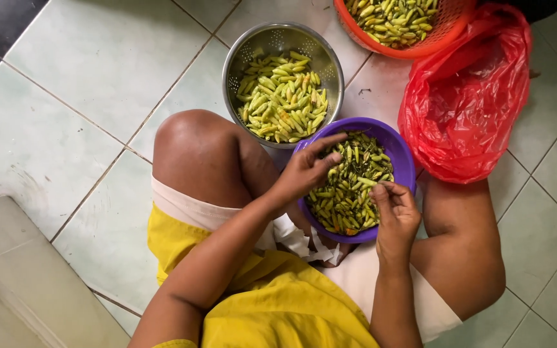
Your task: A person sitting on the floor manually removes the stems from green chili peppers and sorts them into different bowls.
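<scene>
Chillies (346,193), small green-yellow ones with stems, fill the purple bowl (402,158), which rests on the floor between the seated person's bent legs, tucked close so both hands reach in without stretching. Left hand (304,171) lies over the bowl's near-left rim, fingers spread and curled down onto the pile, apparently picking; whether it has closed on a chilli I cannot tell. Right hand (394,212) sits at the bowl's near-right rim, thumb and fingertips pinched together on what looks like a single chilli, probably at its stem end, though the pinched piece is too small to be sure. Steel colander (236,61) stands touching the bowl's far-left side, holding paler, cleaner-looking chillies; its closeness suits a short drop from the hands. Orange basket (420,48) of more chillies sits at the far edge of view, beyond both. Red plastic bag (469,96) lies crumpled on the floor tiles (85,84) just right of the bowl, mouth slack, beside the right knee.
</scene>
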